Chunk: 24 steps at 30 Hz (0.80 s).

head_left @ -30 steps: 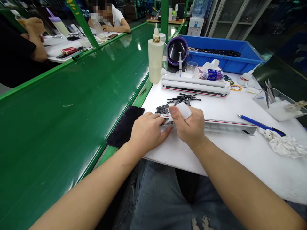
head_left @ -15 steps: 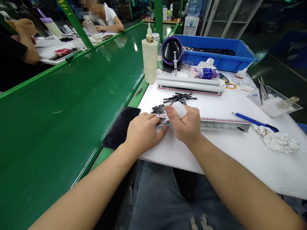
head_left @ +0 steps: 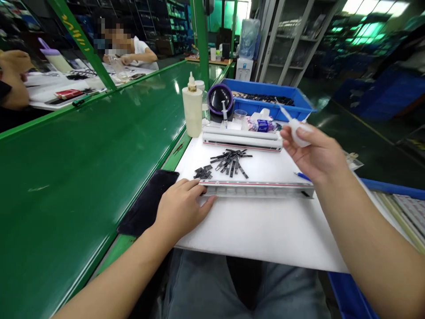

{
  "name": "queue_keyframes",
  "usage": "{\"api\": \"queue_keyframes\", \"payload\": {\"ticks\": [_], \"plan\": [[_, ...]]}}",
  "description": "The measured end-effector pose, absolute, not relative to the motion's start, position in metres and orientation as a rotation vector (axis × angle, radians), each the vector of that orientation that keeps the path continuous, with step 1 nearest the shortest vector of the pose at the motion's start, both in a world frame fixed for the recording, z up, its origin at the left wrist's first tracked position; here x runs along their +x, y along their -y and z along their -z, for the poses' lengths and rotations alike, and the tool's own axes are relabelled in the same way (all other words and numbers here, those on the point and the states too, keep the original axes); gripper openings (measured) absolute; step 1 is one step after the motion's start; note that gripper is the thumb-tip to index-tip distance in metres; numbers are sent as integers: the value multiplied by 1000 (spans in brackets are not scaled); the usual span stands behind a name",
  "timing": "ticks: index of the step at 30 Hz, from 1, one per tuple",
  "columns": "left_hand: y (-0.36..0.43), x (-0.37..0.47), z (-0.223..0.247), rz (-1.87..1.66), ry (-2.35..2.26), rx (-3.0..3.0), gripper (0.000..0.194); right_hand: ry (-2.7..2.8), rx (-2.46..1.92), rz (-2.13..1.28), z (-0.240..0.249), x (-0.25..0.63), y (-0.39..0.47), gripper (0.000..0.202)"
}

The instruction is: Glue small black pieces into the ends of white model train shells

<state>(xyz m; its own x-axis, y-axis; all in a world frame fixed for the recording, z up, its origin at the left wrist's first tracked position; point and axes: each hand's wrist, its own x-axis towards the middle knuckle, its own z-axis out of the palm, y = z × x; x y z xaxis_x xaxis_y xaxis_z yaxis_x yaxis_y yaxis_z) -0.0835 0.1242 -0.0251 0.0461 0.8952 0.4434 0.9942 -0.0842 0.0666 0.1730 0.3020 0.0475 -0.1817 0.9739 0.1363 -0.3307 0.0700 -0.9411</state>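
Observation:
My left hand point(head_left: 181, 206) grips the left end of a long white model train car shell point(head_left: 255, 190), fingers over its far edge and thumb at the near side. The shell lies on its side, its hollow face toward me and a red stripe along the top. Raised over the right of the table, my right hand point(head_left: 315, 153) is closed around a small white squeeze bottle point(head_left: 299, 131), its thin nozzle pointing up and left. Behind the shell lie a pile of black strips point(head_left: 232, 161) and some small dark pieces point(head_left: 203, 172).
Another train car shell point(head_left: 242, 138) lies farther back, near a large cream bottle point(head_left: 192, 110), a syringe point(head_left: 224, 115) and a tissue pack point(head_left: 262, 125). A blue bin point(head_left: 275, 99) stands behind. Left are a dark phone point(head_left: 149, 201) and a green partition point(head_left: 99, 164); people sit beyond it.
My right hand has lifted the squeeze bottle away from the shell, up and to the right, turning its nozzle upward. My left hand stays at the shell's left end. The head view has tilted up.

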Motion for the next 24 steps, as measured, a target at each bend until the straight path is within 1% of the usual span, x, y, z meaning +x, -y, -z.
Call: {"api": "queue_keyframes", "payload": {"ticks": [2, 4, 6, 8, 11, 12, 14, 16, 17, 19, 21, 24], "plan": [[-125, -85, 26, 556, 1901, -2074, 31, 1285, -973, -1408, -36, 190, -324, 32], [-126, -87, 26, 566, 1872, -2075, 30, 1519, -1208, -1190, -23, 200, -339, 38], [-127, -89, 27, 566, 1839, -2083, 29, 1787, -1366, -933, -11, 205, -348, 37], [-127, -91, 27, 558, 1804, -2089, 29, 1974, -1415, -787, -3, 207, -351, 31], [-128, -93, 28, 538, 1759, -2098, 31, 2071, -1418, -737, 1, 205, -347, 24], [-129, -94, 28, 532, 1750, -2101, 32, 2087, -1420, -729, 0, 204, -344, 24], [-129, -95, 29, 531, 1734, -2105, 33, 2106, -1419, -718, -4, 207, -335, 35], [-129, -96, 29, 540, 1721, -2109, 34, 2060, -1385, -659, -12, 221, -325, 42], [-129, -96, 30, 545, 1713, -2113, 34, 1986, -1368, -579, -16, 232, -321, 40], [-129, -97, 30, 553, 1703, -2121, 34, 1707, -1357, -344, -23, 264, -318, 29], [-130, -97, 30, 559, 1711, -2129, 33, 1348, -1388, -160, -26, 300, -322, 29], [-131, -99, 31, 553, 1734, -2155, 34, 1232, -1473, -233, -21, 341, -339, 33]]}}
